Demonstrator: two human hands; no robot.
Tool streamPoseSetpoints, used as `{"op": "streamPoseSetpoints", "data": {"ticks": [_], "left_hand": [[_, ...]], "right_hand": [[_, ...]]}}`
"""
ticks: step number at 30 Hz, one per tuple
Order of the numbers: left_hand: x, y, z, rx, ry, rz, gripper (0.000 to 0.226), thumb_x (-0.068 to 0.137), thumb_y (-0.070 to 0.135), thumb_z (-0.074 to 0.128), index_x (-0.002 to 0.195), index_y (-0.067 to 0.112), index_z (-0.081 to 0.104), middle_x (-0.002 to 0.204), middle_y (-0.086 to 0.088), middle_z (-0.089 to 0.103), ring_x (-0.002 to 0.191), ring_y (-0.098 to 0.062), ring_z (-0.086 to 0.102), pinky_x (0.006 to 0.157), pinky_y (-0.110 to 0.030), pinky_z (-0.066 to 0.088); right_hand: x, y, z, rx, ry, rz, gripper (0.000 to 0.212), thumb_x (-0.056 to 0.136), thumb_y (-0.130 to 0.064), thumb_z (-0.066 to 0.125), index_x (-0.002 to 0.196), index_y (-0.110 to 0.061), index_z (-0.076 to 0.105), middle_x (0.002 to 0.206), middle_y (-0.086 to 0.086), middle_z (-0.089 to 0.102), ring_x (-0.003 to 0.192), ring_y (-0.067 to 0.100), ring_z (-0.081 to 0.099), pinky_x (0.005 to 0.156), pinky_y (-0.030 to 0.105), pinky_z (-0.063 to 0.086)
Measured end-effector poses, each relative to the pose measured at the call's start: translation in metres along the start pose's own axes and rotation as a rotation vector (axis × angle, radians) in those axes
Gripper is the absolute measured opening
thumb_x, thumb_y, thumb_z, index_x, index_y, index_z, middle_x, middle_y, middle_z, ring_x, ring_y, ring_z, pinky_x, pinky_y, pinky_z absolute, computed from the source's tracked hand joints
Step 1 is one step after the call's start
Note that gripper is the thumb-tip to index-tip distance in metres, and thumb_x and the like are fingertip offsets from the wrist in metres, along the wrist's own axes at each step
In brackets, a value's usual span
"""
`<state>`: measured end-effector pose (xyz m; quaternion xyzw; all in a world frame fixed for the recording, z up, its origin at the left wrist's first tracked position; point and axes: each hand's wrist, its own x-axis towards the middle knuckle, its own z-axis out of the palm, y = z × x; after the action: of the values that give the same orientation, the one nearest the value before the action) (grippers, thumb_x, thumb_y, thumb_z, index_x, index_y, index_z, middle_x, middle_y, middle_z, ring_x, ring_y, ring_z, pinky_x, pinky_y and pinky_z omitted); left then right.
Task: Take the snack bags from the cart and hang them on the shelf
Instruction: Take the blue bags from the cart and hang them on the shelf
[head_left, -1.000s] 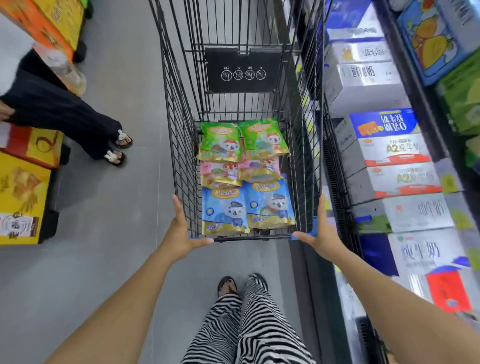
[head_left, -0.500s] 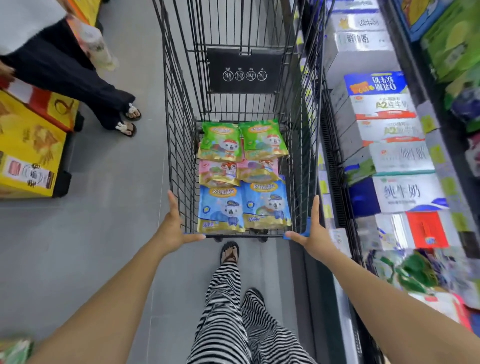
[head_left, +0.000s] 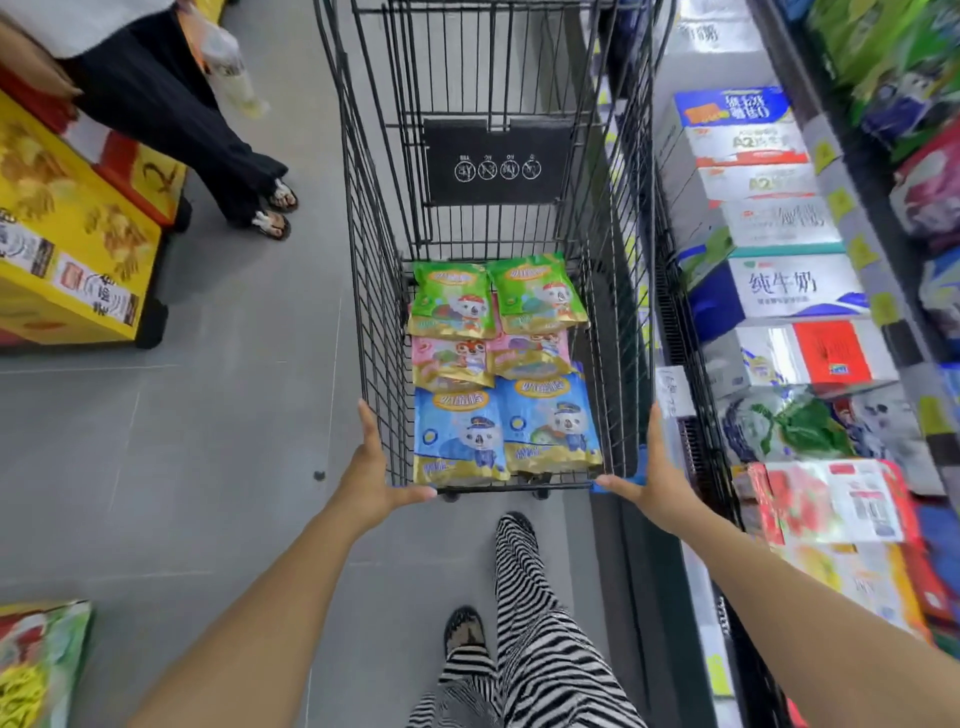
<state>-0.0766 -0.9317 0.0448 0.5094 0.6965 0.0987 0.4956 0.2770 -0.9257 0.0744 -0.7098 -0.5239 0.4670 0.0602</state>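
Observation:
A black wire shopping cart (head_left: 374, 291) stands in front of me in the aisle. On its floor lie snack bags in pairs: two green bags (head_left: 452, 299) at the far end, two pink bags (head_left: 449, 361) in the middle, two blue bags (head_left: 460, 434) nearest me. My left hand (head_left: 371, 475) grips the left end of the cart's handle bar, thumb hooked under it. My right hand (head_left: 657, 475) grips the right end, by a blue handle cap. The shelf (head_left: 852, 249) runs along the right, holding boxes and bags.
Another person in dark trousers and sandals (head_left: 275, 208) stands at the upper left, carrying a plastic bag. Yellow display boxes (head_left: 72, 244) sit on the left. White milk cartons (head_left: 779, 286) are stacked low on the right. My striped trouser legs (head_left: 535, 623) are below the cart.
The cart and I have rolled forward along the aisle: the shelf boxes on the right and the yellow display on the left have slid toward me. Both hands stay on the handle.

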Motion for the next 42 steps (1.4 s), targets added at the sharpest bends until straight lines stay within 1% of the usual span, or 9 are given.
{"op": "streamPoseSetpoints", "data": {"ticks": [4,9,13,17,27,32,36,39,42], "left_hand": [[-0.048,-0.023,0.023,-0.010,0.023,0.023,0.147,0.065,0.032,0.087,0.138,0.036,-0.040,0.161,-0.011,0.012,0.142,-0.030,0.030,0.112,-0.039,0.031],[-0.104,-0.057,0.050,-0.024,0.029,0.018,0.147,0.064,0.033,0.088,0.134,0.042,-0.041,0.161,-0.013,0.009,0.144,-0.031,0.027,0.114,-0.043,0.031],[-0.149,-0.084,0.071,-0.024,0.028,0.023,0.147,0.062,0.035,0.088,0.129,0.048,-0.043,0.162,-0.011,0.005,0.145,-0.031,0.024,0.113,-0.046,0.033],[-0.195,-0.109,0.093,-0.017,0.036,0.017,0.149,0.059,0.037,0.089,0.125,0.053,-0.043,0.161,-0.013,0.006,0.144,-0.032,0.026,0.109,-0.047,0.038],[-0.302,-0.162,0.157,-0.020,0.051,-0.007,0.145,0.066,0.026,0.087,0.142,0.034,-0.037,0.161,-0.012,0.008,0.141,-0.030,0.032,0.101,-0.030,0.038],[-0.358,-0.192,0.187,-0.005,0.042,0.007,0.147,0.065,0.031,0.087,0.137,0.039,-0.040,0.162,-0.009,0.003,0.143,-0.031,0.028,0.105,-0.036,0.040],[-0.405,-0.218,0.211,-0.027,0.036,0.018,0.147,0.064,0.031,0.088,0.136,0.044,-0.040,0.163,-0.007,-0.001,0.145,-0.031,0.024,0.108,-0.043,0.040],[-0.440,-0.237,0.228,0.015,0.036,0.005,0.147,0.064,0.035,0.087,0.137,0.040,-0.040,0.162,-0.011,0.006,0.143,-0.031,0.028,0.110,-0.044,0.038],[-0.479,-0.256,0.246,0.049,0.033,0.000,0.148,0.063,0.036,0.087,0.139,0.036,-0.040,0.160,-0.014,0.011,0.140,-0.032,0.034,0.108,-0.045,0.039]], "right_hand": [[-0.046,0.023,0.021,-0.002,-0.007,-0.027,0.121,0.080,-0.026,0.074,0.146,-0.023,-0.027,0.160,0.010,0.006,0.134,0.042,0.037,0.106,0.043,0.035],[-0.105,0.052,0.049,-0.019,0.005,-0.011,0.119,0.081,-0.025,0.074,0.147,-0.023,-0.025,0.159,0.010,0.014,0.131,0.042,0.041,0.097,0.040,0.040],[-0.150,0.079,0.072,-0.032,0.026,0.005,0.118,0.081,-0.026,0.074,0.148,-0.021,-0.023,0.152,0.025,0.028,0.125,0.048,0.044,0.096,0.045,0.043],[-0.196,0.110,0.093,0.012,0.005,-0.018,0.119,0.081,-0.026,0.073,0.146,-0.027,-0.026,0.159,0.006,0.008,0.117,0.026,0.058,0.087,0.021,0.040],[-0.297,0.183,0.136,0.079,-0.030,-0.028,0.120,0.082,-0.025,0.073,0.145,-0.033,-0.029,0.160,0.004,0.001,0.139,0.033,0.035,0.106,0.039,0.034],[-0.354,0.216,0.158,-0.002,-0.027,-0.016,0.121,0.082,-0.031,0.073,0.144,-0.031,-0.031,0.159,0.010,0.009,0.129,0.034,0.047,0.096,0.035,0.041],[-0.399,0.244,0.180,-0.041,-0.028,0.006,0.119,0.082,-0.031,0.072,0.146,-0.024,-0.029,0.154,0.015,0.028,0.080,0.018,0.064,0.066,0.015,0.041],[-0.434,0.266,0.198,-0.020,-0.010,-0.010,0.121,0.081,-0.030,0.073,0.145,-0.026,-0.029,0.157,0.013,0.020,0.096,0.024,0.063,0.076,0.024,0.047],[-0.472,0.289,0.217,0.026,-0.022,-0.019,0.121,0.081,-0.027,0.073,0.145,-0.026,-0.029,0.160,0.008,0.005,0.131,0.036,0.044,0.104,0.037,0.036]]}}
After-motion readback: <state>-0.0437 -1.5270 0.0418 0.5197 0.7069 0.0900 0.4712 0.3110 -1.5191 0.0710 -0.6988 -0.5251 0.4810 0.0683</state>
